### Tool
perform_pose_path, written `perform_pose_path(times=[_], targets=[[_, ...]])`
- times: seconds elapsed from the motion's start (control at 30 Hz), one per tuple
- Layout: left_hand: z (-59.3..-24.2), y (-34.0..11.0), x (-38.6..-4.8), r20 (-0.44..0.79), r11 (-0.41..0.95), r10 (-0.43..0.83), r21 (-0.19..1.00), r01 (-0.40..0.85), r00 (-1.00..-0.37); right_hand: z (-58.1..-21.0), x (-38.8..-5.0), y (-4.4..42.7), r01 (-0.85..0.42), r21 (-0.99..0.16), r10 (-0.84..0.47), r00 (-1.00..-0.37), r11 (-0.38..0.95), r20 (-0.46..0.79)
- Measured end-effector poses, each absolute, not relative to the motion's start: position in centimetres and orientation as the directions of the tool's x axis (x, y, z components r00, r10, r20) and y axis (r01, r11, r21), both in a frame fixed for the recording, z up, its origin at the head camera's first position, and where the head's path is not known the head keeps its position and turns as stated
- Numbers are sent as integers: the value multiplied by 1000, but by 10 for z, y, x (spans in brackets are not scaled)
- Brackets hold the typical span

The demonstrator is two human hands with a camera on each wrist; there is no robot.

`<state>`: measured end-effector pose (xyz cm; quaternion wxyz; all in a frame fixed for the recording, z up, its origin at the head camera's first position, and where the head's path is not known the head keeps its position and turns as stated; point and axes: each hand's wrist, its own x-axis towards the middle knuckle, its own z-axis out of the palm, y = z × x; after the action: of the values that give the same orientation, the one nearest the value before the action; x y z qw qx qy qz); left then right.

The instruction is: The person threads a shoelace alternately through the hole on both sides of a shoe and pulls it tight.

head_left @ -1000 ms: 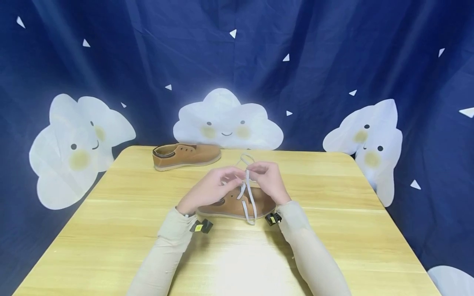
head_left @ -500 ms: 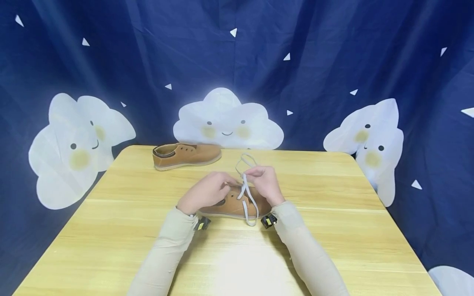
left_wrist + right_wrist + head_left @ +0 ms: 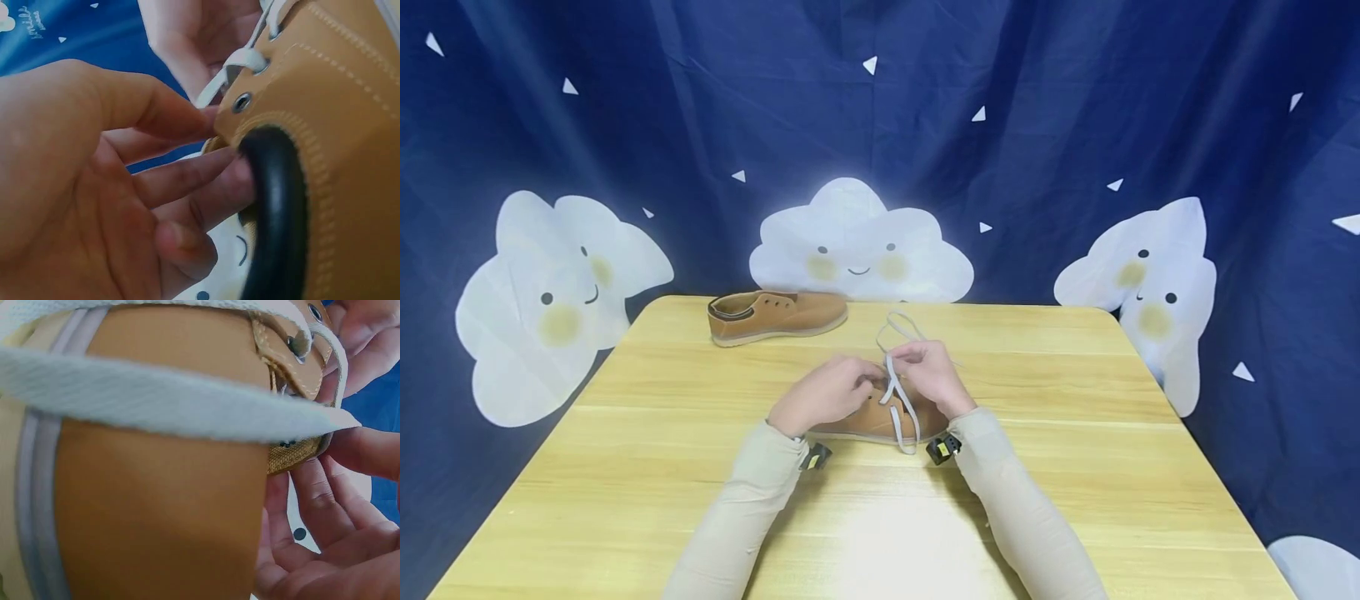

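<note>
Left hand (image 3: 831, 392): narrow, thumb and forefinger together at the eyelet edge of a tan leather low shoe with a pale sole (image 3: 861, 425); other fingers bent at its black padded collar (image 3: 281, 200). Right hand (image 3: 931, 373): narrow, pinching a flat white woven lace (image 3: 169, 403) above the shoe.

Hard to make out: heel end largely behind the left hand, part of the forefoot behind the right. Some left fingertips lost inside the shoe opening. Right wrist view crops the forefoot and sole; lace crosses close and soft-edged there. Cannot tell whether the pale loop lying beyond the shoe is the same strand.

Shoe sits sole down at mid tabletop (image 3: 625, 483), between the forearms. Long axis runs left to right; toe points right. Lace threaded through eyelets on the near side, one length hanging in a bend over the near flank.

Second tan leather shoe (image 3: 797, 317): far edge, left of centre, well apart from the hands, toe also right. Beige sleeves (image 3: 730, 508), small black cameras (image 3: 815, 456) at both wrists. Dark blue curtain with white clouds (image 3: 812, 100) behind.
</note>
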<state>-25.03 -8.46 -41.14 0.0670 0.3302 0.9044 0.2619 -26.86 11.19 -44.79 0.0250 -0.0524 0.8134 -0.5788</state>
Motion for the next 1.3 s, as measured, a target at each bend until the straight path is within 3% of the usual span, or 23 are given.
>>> perform_pose_path(times=[0.37, 0.53, 0.7, 0.9, 1.03, 1.3], targets=[[-421, -78, -252, 49, 645, 608, 550, 530, -792, -447, -267, 113, -16, -927, -156, -987, 374, -46], [-418, -78, -251, 50, 644, 592, 571, 509, -805, -444, -270, 123, -53, -904, -238, -970, 424, -55], [-414, -79, -250, 53, 642, 580, 585, 496, -813, -439, -272, 147, -234, -802, -424, -905, 550, -27], [-407, -80, -245, 79, 636, 569, 589, 499, -818, -432, -270, 174, -349, -689, -612, -771, 635, -173], [-399, -80, -239, 88, 644, 552, 587, 491, -829, -430, -267, 180, -343, -657, -631, -729, 672, -264], [-380, -83, -227, 113, 618, 589, 574, 537, -800, -430, -263, 174, -296, -663, -608, -733, 688, -304]])
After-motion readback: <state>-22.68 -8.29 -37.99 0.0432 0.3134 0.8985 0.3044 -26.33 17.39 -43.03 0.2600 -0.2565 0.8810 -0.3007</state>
